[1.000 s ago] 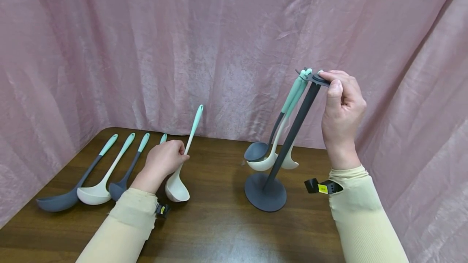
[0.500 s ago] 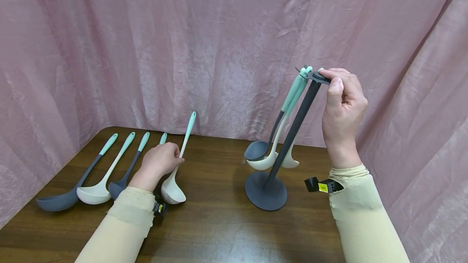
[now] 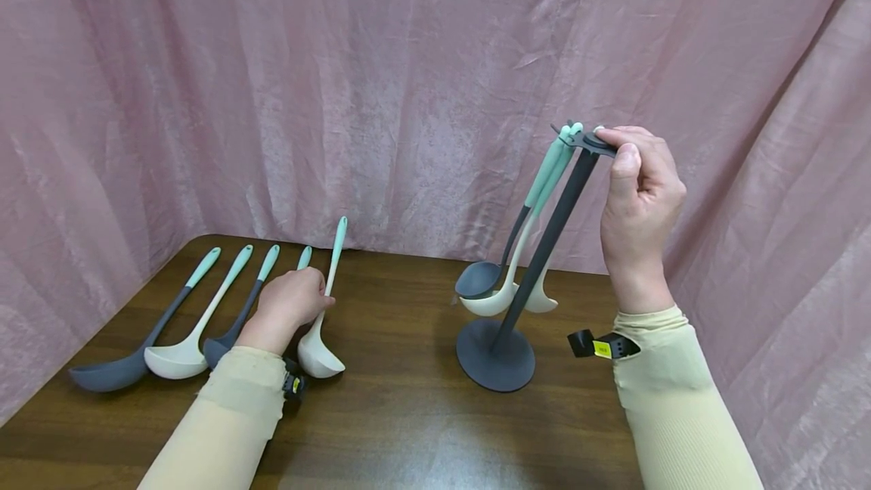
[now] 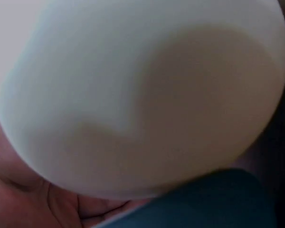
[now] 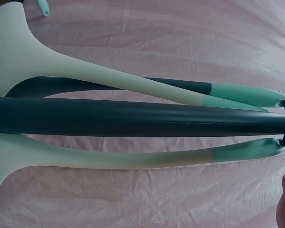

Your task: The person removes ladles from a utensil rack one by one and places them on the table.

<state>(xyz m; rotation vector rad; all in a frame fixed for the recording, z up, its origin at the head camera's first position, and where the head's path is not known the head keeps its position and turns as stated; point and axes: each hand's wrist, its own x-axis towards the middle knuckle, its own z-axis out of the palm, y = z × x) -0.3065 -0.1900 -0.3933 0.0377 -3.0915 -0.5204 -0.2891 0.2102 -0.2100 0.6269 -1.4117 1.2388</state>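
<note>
Our left hand (image 3: pixel 294 297) pinches the white ladle (image 3: pixel 318 356), now shifted toward 9 o'clock, closer to the utensil row (image 3: pixel 178 362), away from the utensil stand (image 3: pixel 542 252). Our right hand (image 3: pixel 643 203) grips the stand's top at 2 o'clock.

I'm seeing a wide lane of table (image 3: pixel 404 339) running between the white ladle (image 3: pixel 320 354) in the left hand (image 3: pixel 291 308) and the stand (image 3: pixel 495 369). Leftward, three ladles (image 3: pixel 175 361) are lying close together, leaving only thin slots between their handles, and a fourth handle (image 3: pixel 305 257) is poking out beyond the left hand. Hanging ladles (image 3: pixel 478 279) are blocking the stand's left side. Between its pole (image 3: pixel 547 240) and the right hand (image 3: pixel 642 206) a gap is showing, a wrist camera (image 3: pixel 581 344) jutting in below. Behind everything, the curtain (image 3: pixel 408 97) is closing the way.
</note>
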